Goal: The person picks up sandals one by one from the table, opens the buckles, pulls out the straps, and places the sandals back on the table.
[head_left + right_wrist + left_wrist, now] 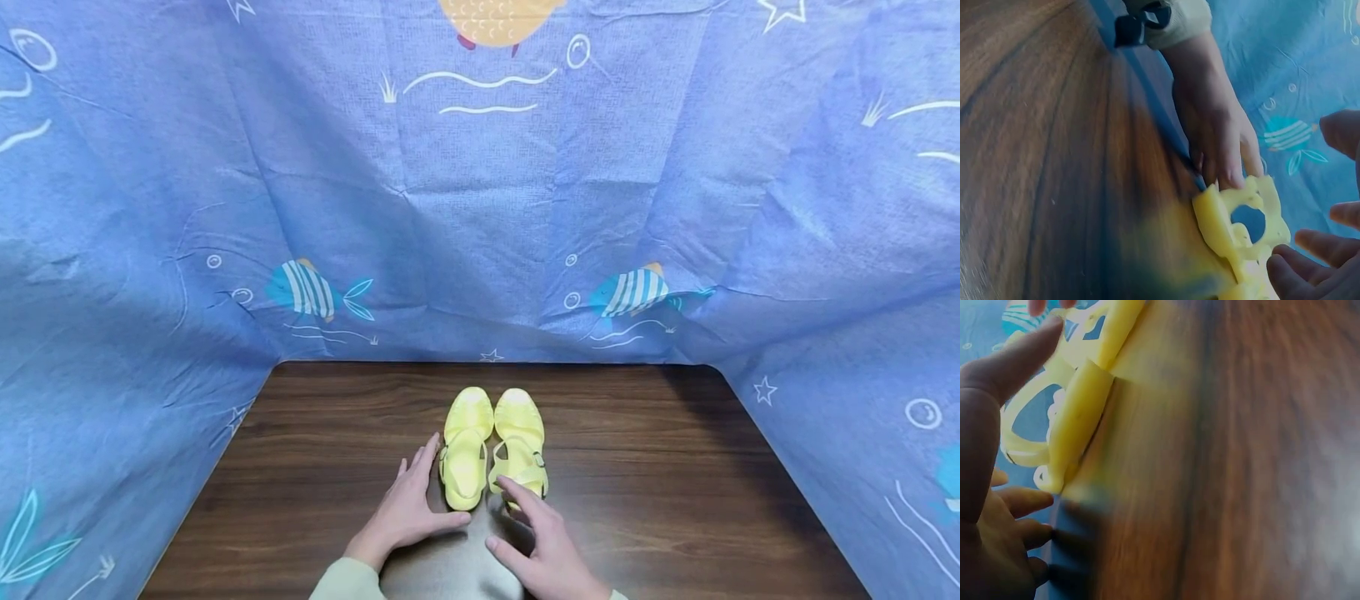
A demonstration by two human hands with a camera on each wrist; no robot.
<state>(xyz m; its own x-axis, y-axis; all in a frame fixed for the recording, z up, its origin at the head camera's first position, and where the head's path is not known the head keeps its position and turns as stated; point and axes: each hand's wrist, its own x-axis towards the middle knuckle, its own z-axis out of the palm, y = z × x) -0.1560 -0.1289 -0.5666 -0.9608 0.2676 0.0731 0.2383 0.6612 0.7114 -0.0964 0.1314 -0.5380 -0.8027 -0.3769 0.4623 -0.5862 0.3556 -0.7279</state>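
At the frame's lower centre, the left hand point(411, 507) and right hand point(549, 543), fingers loosely spread, could skew the pale-yellow, round-toed, plastic-looking sandals point(519, 418) through a careless brush, though contact is unclear.

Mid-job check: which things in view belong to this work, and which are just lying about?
Part of the job:
left yellow sandal, beside the left grip
right yellow sandal, with the right grip at its heel

Surroundings rather than loose items:
wooden table beneath the sandals
blue fish-print cloth behind the table
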